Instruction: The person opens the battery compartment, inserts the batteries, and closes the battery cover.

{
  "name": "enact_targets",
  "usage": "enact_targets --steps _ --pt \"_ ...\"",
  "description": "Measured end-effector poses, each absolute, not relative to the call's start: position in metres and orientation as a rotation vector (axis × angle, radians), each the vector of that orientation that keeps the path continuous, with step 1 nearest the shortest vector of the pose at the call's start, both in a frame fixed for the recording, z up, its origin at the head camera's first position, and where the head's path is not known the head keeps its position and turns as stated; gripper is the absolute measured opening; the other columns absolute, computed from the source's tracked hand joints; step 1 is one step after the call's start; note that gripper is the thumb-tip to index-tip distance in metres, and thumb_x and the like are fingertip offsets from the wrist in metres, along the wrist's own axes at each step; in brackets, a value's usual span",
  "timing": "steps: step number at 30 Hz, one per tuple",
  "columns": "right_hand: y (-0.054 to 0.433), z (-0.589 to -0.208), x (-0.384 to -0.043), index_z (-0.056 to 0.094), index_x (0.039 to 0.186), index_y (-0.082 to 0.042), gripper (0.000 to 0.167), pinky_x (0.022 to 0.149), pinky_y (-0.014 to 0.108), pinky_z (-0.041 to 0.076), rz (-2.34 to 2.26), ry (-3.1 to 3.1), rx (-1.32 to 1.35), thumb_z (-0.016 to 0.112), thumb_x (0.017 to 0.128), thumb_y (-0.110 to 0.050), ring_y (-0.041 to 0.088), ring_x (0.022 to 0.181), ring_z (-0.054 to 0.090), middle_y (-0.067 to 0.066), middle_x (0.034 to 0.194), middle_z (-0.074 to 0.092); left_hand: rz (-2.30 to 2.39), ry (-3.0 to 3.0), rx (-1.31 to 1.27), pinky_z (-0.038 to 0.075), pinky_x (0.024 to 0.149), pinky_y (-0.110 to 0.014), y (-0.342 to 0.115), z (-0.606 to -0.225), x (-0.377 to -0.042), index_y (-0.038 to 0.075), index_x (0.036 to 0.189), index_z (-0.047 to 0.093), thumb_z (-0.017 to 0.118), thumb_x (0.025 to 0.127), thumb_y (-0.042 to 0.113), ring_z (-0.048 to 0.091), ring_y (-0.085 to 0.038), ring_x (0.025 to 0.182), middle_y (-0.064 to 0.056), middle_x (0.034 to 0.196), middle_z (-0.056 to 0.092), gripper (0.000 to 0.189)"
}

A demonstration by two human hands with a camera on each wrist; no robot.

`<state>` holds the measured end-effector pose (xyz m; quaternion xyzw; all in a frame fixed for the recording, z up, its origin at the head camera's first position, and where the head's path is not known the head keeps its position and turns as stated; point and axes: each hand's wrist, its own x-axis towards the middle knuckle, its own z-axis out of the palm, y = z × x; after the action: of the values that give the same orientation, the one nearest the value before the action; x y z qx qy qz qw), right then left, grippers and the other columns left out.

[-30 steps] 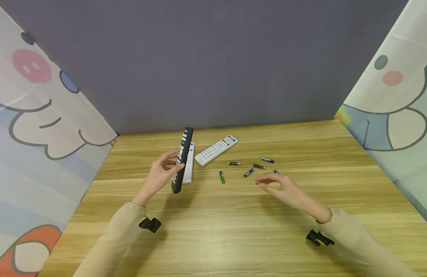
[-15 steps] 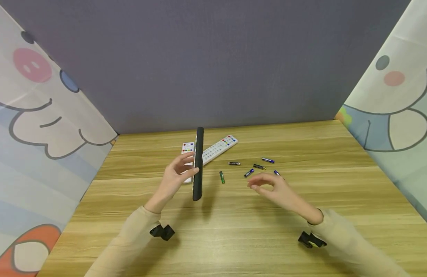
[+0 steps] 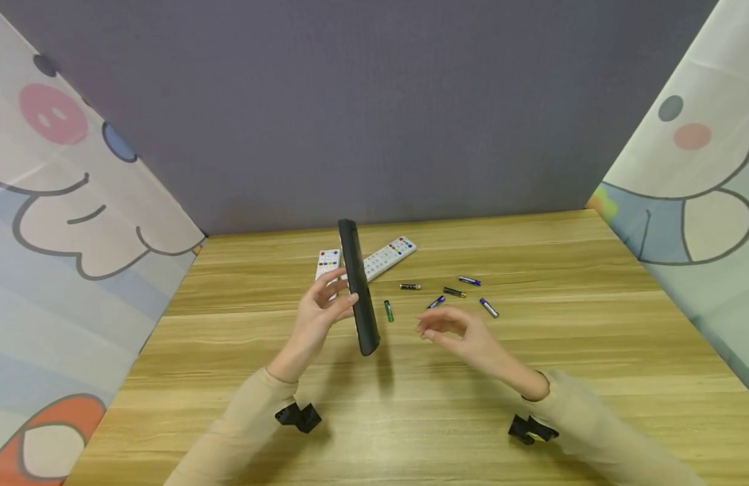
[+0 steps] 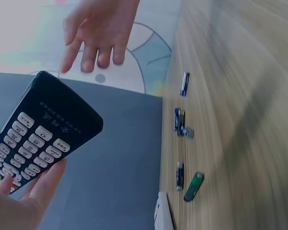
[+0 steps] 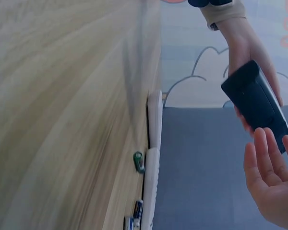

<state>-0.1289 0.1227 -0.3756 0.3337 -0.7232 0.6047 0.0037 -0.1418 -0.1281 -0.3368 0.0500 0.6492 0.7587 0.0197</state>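
Evidently, your left hand [image 3: 314, 315] has a black remote control [image 3: 361, 287] raised, and your right hand [image 3: 471, 340] is empty.
Leftmost, your left fingers grip the remote, buttons turned left and back facing right, clear of the tabletop [image 3: 411, 425]. Partly hidden behind that hand lies an upright-set white remote control [image 3: 328, 258]; a slanted white remote control [image 3: 391, 256] lies beyond the black one. Next come a green battery [image 3: 389, 311], a black-and-silver battery [image 3: 410, 287], a blue battery [image 3: 436, 302] and a black-and-gold battery [image 3: 454, 292]. Your right fingers, loosely bent, hold nothing; farther right lie another blue battery [image 3: 469, 280] and a blue-and-silver battery [image 3: 489, 308]. The step in hand looks like presenting the remote's back; next probably calls for your right fingers to meet it, left grip steady.
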Motion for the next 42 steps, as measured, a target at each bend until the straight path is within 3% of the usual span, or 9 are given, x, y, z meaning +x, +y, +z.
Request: enact_targets --steps 8,13,25,28,33,42 --pt "0.110 -0.376 -0.128 0.052 0.112 0.006 0.030 0.077 0.024 0.052 1.951 -2.206 1.006 0.056 0.082 0.005 0.012 0.087 0.059 0.022 0.098 0.059 2.466 1.839 0.117 0.054 0.075 -0.029 -0.117 -0.337 -0.137 0.004 0.126 0.039 0.051 0.083 -0.008 0.058 -0.013 0.086 -0.005 0.104 0.052 0.046" --pt "0.103 -0.378 -0.128 0.047 0.114 0.009 0.035 0.080 0.027 0.052 2.035 -2.134 1.002 0.057 0.081 0.005 0.019 0.091 0.058 0.029 0.103 0.054 2.510 1.799 0.137 0.054 0.075 -0.029 -0.110 -0.340 -0.136 0.006 0.123 0.041 0.051 0.082 -0.009 0.059 -0.013 0.083 -0.007 0.102 0.053 0.045" --pt "0.093 -0.374 -0.123 0.044 0.120 0.004 0.050 0.086 0.044 0.047 2.199 -2.143 0.877 0.066 0.076 0.001 0.037 0.101 0.049 0.019 0.117 0.048 2.458 1.848 0.174 0.052 0.079 -0.031 -0.101 -0.344 -0.130 0.011 0.119 0.037 0.052 0.081 -0.007 0.059 -0.013 0.086 -0.011 0.110 0.048 0.045" --pt "0.092 -0.375 -0.122 0.043 0.122 0.003 0.053 0.086 0.045 0.047 2.210 -2.152 0.859 0.067 0.075 0.001 0.033 0.103 0.050 0.021 0.120 0.045 2.468 1.840 0.171 0.051 0.082 -0.033 -0.099 -0.343 -0.128 0.011 0.119 0.036 0.052 0.081 -0.007 0.058 -0.013 0.087 -0.011 0.111 0.047 0.045" --pt "0.091 -0.377 -0.121 0.044 0.123 0.001 0.056 0.087 0.034 0.048 2.190 -2.196 0.825 0.069 0.073 -0.001 0.018 0.103 0.051 0.019 0.121 0.046 2.512 1.792 0.181 0.050 0.084 -0.033 -0.095 -0.343 -0.126 0.012 0.118 0.035 0.051 0.081 -0.008 0.058 -0.013 0.088 -0.008 0.108 0.048 0.044" --pt "0.089 -0.375 -0.118 0.047 0.122 0.002 0.055 0.089 0.031 0.048 2.176 -2.192 0.839 0.070 0.073 -0.001 0.018 0.101 0.051 0.016 0.119 0.049 2.505 1.793 0.165 0.051 0.082 -0.032 -0.094 -0.344 -0.126 0.011 0.116 0.036 0.051 0.083 -0.005 0.058 -0.014 0.090 -0.008 0.108 0.049 0.040"
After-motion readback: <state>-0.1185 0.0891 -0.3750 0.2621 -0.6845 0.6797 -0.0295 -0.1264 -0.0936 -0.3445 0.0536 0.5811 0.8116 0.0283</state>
